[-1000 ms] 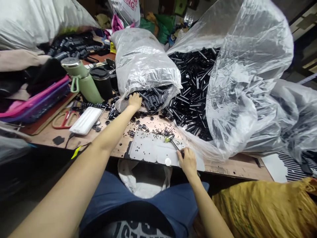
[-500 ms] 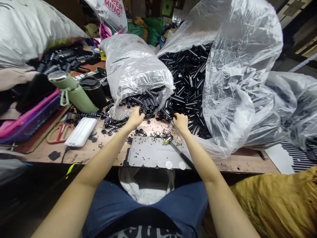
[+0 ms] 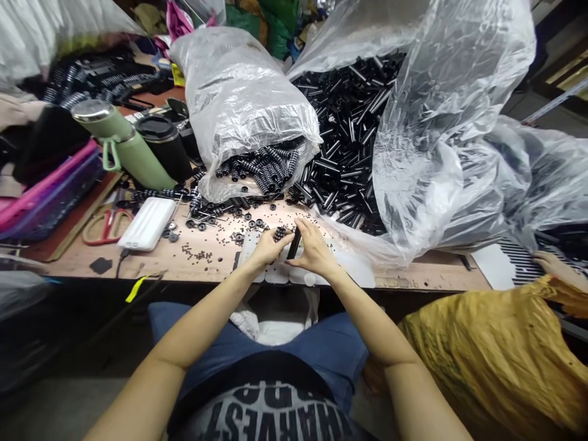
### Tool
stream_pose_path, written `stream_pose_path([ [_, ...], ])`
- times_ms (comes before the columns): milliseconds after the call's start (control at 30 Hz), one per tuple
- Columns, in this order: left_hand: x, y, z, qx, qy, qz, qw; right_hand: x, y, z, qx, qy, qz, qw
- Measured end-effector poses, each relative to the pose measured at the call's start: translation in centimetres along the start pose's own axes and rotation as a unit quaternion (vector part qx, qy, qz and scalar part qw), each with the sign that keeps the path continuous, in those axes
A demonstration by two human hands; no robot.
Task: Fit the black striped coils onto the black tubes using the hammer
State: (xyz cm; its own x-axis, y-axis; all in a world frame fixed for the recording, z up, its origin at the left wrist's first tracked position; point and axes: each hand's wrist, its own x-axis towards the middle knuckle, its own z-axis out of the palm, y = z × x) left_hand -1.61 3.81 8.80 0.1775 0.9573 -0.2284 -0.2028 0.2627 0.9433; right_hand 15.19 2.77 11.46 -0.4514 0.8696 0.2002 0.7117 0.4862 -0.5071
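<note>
L hand [image 3: 267, 248] grips a black ribbed piece [image 3: 279, 233], fingers narrow around it; R hand [image 3: 315, 248] holds a black tube [image 3: 294, 243] btwn thumb & fingers, slightly tilted, just beside the ribbed piece. Both pcs are over the pale sheet [image 3: 361, 271], nr mid of the bench's [image 3: 422, 275] front edge. Clear bag [image 3: 239, 79] w/ more ribbed pcs lies farther back; loose tube pile [image 3: 333, 159] on its R. Green flask [image 3: 144, 159] & white box [image 3: 146, 223] sit twd bench's L end.

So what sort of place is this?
Probably a small parts workshop: ribbed black parts fill the mouth of a plastic bag, black cylindrical pieces lie heaped beside it, and tiny dark bits litter the worktop.
</note>
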Motion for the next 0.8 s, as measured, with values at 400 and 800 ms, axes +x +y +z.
stream_pose_path([
  [400, -2.2, -3.4, -1.0, 0.556, 0.076, 0.212, 0.8, -5.1, 0.5, 2.3, 0.074, 0.01, 0.081, 0.994],
  [800, -4.9, -2.9, -4.4, 0.481, 0.126, 0.265, 0.826, -6.5, 2.1, 3.2, 0.057, 0.024, 0.105, 0.993],
])
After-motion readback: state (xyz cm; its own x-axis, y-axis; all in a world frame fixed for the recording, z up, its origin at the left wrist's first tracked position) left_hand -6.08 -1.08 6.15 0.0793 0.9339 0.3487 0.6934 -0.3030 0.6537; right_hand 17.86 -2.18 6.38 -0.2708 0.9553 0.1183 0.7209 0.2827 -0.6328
